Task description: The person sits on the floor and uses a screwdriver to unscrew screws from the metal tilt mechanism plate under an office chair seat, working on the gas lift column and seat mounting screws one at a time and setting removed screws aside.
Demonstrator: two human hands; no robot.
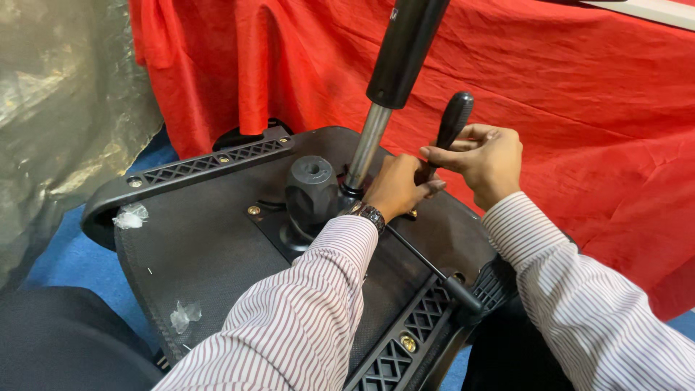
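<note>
A red cloth [565, 123] hangs across the back, draped in folds down to a blue floor [69, 257]. On the left stands crinkled clear plastic sheeting [65, 101] over something pale. A dark fabric shape [58, 337] fills the lower left corner. At the top right corner runs a pale strip [651, 10].
</note>
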